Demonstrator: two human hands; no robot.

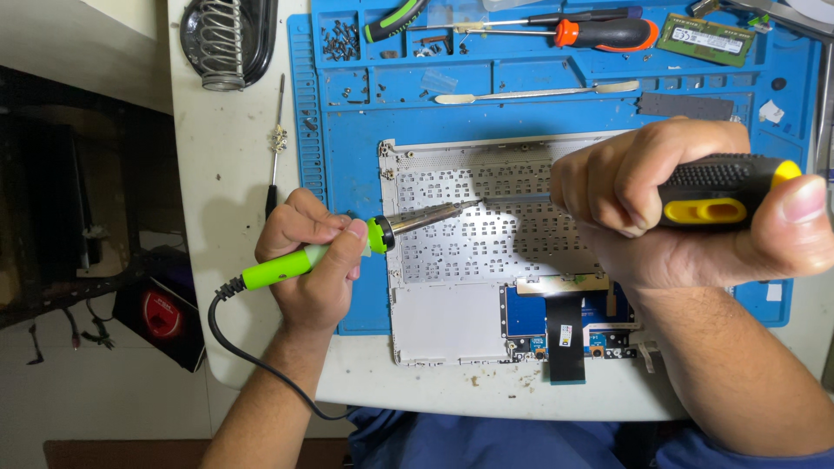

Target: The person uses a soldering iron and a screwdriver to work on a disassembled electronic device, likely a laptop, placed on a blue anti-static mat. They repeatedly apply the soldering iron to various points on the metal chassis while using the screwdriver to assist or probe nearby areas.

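Observation:
My left hand point(314, 263) grips a green-handled soldering iron point(382, 233); its metal tip reaches over the white laptop palmrest case point(443, 317), which lies upside down with the keyboard backplate exposed. My right hand point(647, 204) is closed around a black and yellow screwdriver handle point(725, 191), held above the right part of the case. The screwdriver's shaft points left toward the iron's tip. A black flat ribbon cable point(565, 339) lies on the lower part of the case.
A blue work mat point(347, 148) covers the white table point(226, 174). At the back lie an orange-handled screwdriver point(608, 33), a green memory module point(705, 38), a metal spudger point(539, 92), several loose screws point(339, 39). A coiled soldering iron stand point(221, 39) stands at the back left.

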